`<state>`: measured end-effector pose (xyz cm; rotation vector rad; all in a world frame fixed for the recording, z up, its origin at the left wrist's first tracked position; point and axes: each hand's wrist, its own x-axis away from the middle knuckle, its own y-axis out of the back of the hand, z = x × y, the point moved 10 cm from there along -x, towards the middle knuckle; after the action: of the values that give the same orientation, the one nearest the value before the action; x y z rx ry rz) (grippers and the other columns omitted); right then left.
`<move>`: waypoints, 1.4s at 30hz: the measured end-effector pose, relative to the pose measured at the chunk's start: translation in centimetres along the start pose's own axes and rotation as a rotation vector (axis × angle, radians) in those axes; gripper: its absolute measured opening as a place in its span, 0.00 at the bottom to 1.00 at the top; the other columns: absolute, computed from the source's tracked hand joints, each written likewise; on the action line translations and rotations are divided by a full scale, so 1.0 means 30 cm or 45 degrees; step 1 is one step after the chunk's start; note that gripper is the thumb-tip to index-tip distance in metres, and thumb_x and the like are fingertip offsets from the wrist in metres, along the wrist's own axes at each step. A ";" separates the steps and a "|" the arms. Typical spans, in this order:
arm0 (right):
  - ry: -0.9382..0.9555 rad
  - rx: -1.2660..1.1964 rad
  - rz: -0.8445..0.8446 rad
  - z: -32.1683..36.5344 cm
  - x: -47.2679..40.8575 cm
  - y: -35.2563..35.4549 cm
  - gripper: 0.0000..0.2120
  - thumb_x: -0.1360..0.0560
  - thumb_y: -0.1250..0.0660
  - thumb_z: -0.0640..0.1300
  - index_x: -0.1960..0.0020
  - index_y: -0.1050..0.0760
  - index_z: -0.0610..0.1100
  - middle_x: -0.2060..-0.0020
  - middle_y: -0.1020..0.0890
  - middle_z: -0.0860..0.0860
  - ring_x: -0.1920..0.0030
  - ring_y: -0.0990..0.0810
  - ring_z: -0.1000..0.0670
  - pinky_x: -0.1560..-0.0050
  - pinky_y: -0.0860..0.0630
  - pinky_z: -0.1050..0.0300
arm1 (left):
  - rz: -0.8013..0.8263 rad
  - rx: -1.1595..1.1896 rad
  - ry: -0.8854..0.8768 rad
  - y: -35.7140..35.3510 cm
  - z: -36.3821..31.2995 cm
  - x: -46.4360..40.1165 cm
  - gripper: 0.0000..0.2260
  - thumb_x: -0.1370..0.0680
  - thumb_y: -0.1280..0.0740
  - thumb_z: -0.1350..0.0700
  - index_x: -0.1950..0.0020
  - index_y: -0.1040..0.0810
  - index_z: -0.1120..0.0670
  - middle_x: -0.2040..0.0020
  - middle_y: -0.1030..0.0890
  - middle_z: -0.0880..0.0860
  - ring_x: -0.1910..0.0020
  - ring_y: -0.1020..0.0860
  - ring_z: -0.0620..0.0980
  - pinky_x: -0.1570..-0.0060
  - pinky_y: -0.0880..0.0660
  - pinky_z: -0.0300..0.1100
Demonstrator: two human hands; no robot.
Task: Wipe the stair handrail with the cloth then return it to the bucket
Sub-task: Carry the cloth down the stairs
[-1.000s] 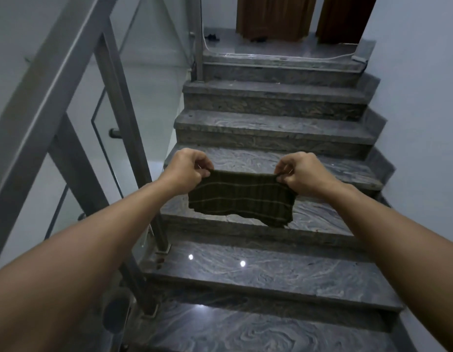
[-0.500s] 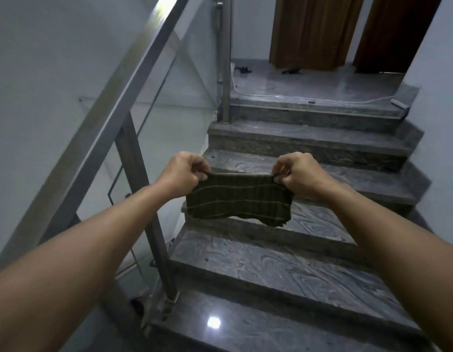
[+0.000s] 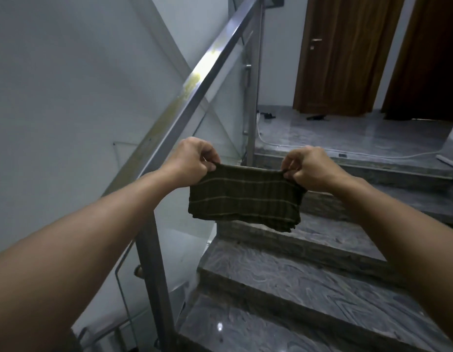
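A dark green cloth with pale stripes hangs folded between my two hands in front of me. My left hand pinches its top left corner and my right hand pinches its top right corner. The steel handrail slopes up from lower left to upper right, just left of and behind my left hand. A yellowish smear runs along the rail's top face. The cloth does not touch the rail. No bucket is in view.
Grey marble stairs climb ahead to a landing with two brown doors. A glass panel and steel posts stand under the rail. A white cable lies across the landing edge. White walls close both sides.
The view has risen and moved up the stairs, bringing the handrail and landing closer. Both hands still hold the cloth stretched between them, now beside the rail.
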<state>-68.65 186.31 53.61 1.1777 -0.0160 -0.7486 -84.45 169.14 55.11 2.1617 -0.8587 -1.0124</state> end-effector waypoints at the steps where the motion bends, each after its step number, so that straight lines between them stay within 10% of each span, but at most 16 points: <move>1: 0.010 0.005 -0.014 0.010 -0.057 0.018 0.06 0.28 0.30 0.38 0.57 0.21 0.49 0.60 0.21 0.52 0.59 0.23 0.54 0.65 0.27 0.60 | -0.021 0.001 -0.007 0.030 -0.003 -0.049 0.06 0.26 0.30 0.62 0.57 0.19 0.51 0.57 0.18 0.52 0.57 0.20 0.49 0.57 0.21 0.43; 30: 0.045 0.009 -0.569 0.044 -1.205 0.653 0.07 0.26 0.40 0.40 0.52 0.26 0.48 0.60 0.20 0.45 0.59 0.22 0.42 0.59 0.23 0.47 | -0.365 -0.067 0.045 0.426 -0.261 -1.121 0.09 0.25 0.33 0.66 0.62 0.21 0.53 0.65 0.22 0.49 0.65 0.24 0.48 0.70 0.30 0.34; 42: 0.167 -0.548 -0.309 0.157 -1.567 0.674 0.20 0.25 0.37 0.42 0.34 0.33 0.46 0.44 0.21 0.44 0.44 0.22 0.42 0.42 0.23 0.41 | -0.592 -0.283 0.208 0.533 -0.324 -1.300 0.12 0.25 0.33 0.64 0.42 0.18 0.59 0.47 0.20 0.55 0.49 0.21 0.53 0.42 0.27 0.38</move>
<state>-95.79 211.16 89.51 0.8201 0.3859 -0.8359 -100.86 191.00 88.63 2.2558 -0.1550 -1.0685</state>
